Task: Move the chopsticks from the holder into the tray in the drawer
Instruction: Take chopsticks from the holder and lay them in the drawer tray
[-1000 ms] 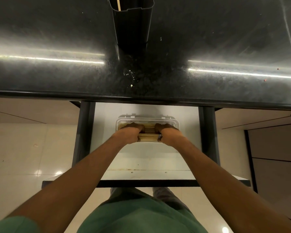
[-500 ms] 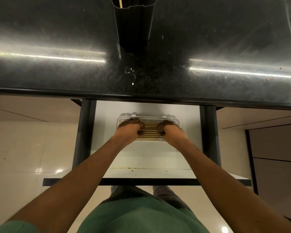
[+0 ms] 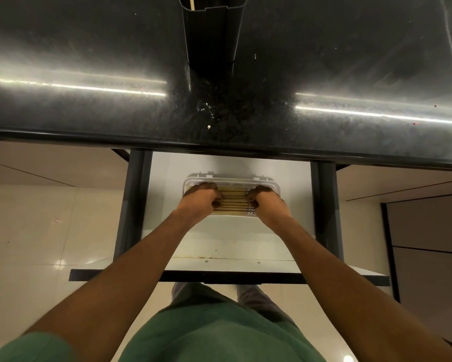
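Holding chopsticks (image 3: 232,202) in the tray (image 3: 245,180)

Left hand (image 3: 200,202) and right hand (image 3: 268,203) each curl their fingers over one end of the chopsticks — a flat row, side by side, inside the white tray in the open drawer (image 3: 232,239). On the dark counter (image 3: 89,48) behind stands the holder (image 3: 211,35), one stick (image 3: 192,2) showing inside.

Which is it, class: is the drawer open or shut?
Open: the drawer juts out from under the counter, and its tray of chopsticks shows from above.
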